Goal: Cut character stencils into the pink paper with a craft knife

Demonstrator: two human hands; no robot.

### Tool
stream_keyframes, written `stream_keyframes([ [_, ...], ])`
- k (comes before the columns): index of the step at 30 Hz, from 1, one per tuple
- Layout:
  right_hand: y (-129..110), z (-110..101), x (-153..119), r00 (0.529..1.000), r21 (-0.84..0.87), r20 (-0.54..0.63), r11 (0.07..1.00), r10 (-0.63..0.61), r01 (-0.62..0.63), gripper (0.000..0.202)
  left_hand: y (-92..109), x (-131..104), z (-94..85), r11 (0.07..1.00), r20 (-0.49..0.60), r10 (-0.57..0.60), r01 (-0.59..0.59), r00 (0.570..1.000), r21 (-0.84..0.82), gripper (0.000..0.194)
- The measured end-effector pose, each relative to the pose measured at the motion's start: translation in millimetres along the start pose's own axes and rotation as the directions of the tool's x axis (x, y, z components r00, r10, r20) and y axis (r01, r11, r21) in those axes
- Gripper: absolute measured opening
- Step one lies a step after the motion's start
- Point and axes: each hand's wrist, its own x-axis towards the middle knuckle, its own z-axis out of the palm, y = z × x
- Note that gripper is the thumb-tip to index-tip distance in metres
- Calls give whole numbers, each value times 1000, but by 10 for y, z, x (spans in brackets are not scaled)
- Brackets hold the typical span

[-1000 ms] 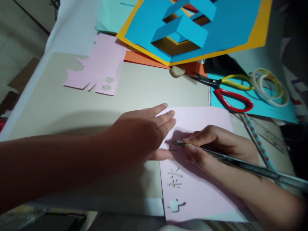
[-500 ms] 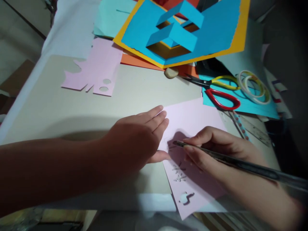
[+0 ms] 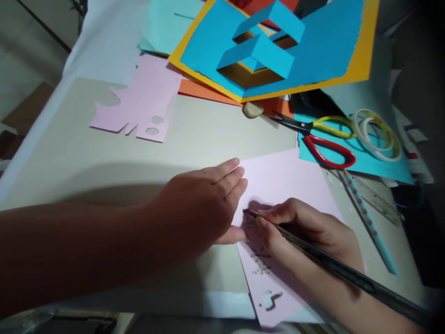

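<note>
A pink sheet with cut-out shapes near its lower end lies at the front of the table. My left hand rests flat on its left edge, fingers stretched out and thumb apart. In my right hand is a long dark pen-like tool, pinched near its tip. That tip touches the sheet just right of my left fingers, beside some small marks. My right hand and its shadow hide part of the sheet.
A blue and yellow pop-up card stands open at the back. Nearby are scissors, tape rolls, an eraser and a dotted pencil. Cut pink paper lies at the back left.
The tool's tip and my right hand have shifted slightly left on the sheet. The dotted pencil shows more fully. The whole view has moved a little.
</note>
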Motion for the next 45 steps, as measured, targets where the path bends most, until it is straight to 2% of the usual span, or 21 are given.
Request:
stream_keyframes([
  [4, 26, 9, 6, 1000, -23, -18, 999, -22, 21, 14, -4, 6, -3, 1000, -25, -4, 4, 1000, -6, 61],
  [8, 36, -11, 20, 998, -36, 12, 998, -56, 57, 16, 4, 19, -21, 997, -32, -15, 12, 999, -82, 49],
  [13, -8, -17, 10, 997, -31, 27, 996, -77, 78, 15, -15, 10, 14, 985, -85, -25, 10, 996, -171, 57],
  [21, 8, 1, 21, 995, -73, 34, 993, -95, 97, 14, -27, 26, 77, 989, -94, -6, -8, 996, -151, 60],
  [24, 56, -4, 34, 983, -125, 27, 975, -181, 183, 11, -22, 33, 59, 989, -109, -15, -2, 994, -148, 62],
  [29, 147, 23, 74, 928, -145, -10, 919, -371, 366, 7, -31, 48, 15, 982, -50, -58, 47, 997, -184, 58],
  [32, 146, 31, 72, 918, -175, -38, 907, -395, 383, 8, -40, 51, 24, 985, -61, -51, 40, 997, -170, 60],
  [37, 115, 26, 54, 922, -204, 16, 902, -386, 381, 8, -40, 43, 44, 988, -39, -44, 38, 998, -152, 62],
  [40, 98, 36, 64, 911, -199, -3, 893, -413, 404, 10, -41, 39, 44, 987, -31, -50, 45, 998, -156, 60],
  [45, 68, 37, 57, 901, -284, 16, 862, -433, 419, 10, -57, 44, 25, 983, 0, -61, 61, 998, -174, 61],
])
